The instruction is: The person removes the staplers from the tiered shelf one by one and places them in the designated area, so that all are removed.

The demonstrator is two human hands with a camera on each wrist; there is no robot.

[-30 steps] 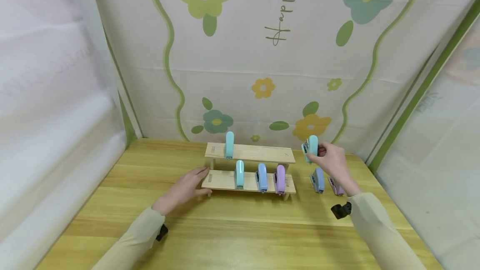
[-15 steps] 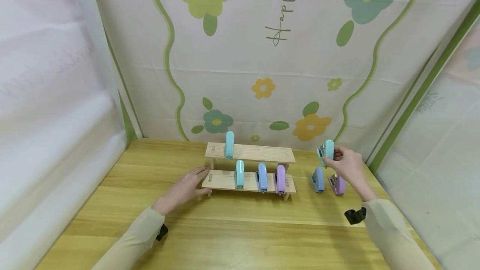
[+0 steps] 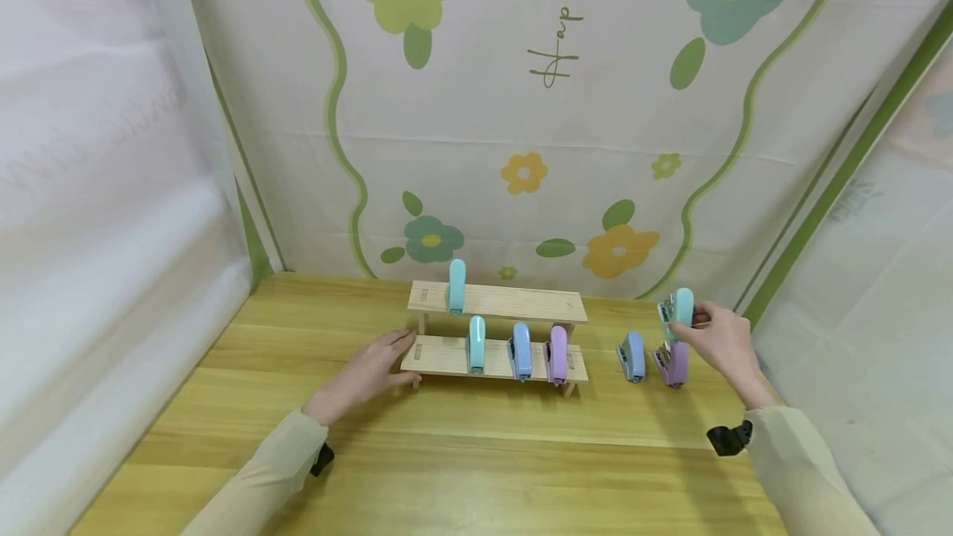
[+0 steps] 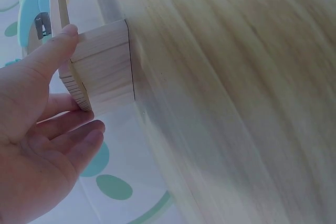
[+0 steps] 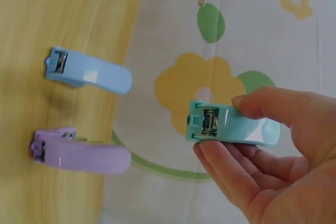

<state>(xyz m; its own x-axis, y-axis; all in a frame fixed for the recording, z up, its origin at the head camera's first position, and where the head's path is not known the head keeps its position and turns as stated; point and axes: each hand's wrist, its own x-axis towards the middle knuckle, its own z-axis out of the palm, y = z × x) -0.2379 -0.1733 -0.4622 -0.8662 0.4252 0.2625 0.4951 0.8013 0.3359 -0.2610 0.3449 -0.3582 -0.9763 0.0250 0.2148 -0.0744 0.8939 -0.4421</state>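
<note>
My right hand [image 3: 724,344] pinches a mint-green stapler [image 5: 244,126] between thumb and fingers, off to the right of the rack. In the head view it overlaps the top of a purple stapler [image 3: 676,366] that stands on the table. Beside that one is a blue stapler [image 3: 634,356]. My left hand [image 3: 370,375] grips the left end of the two-tier wooden rack [image 3: 435,356], thumb at the front edge and fingers behind. The lower tier bears a mint-green stapler [image 3: 476,346], a blue stapler [image 3: 521,351] and a purple stapler [image 3: 557,354]. Another mint-green stapler [image 3: 457,288] stands on the upper tier's left part.
The wooden table [image 3: 462,453] runs back to a white cloth backdrop [image 3: 462,106] printed with flowers. Cloth walls close in the left and right sides, the right one near my right arm. The upper tier [image 3: 521,304] sits behind and above the lower.
My right hand has moved to the right and a little nearer with the mint-green stapler, from beside the rack to over the purple stapler. The left hand has stayed on the rack.
</note>
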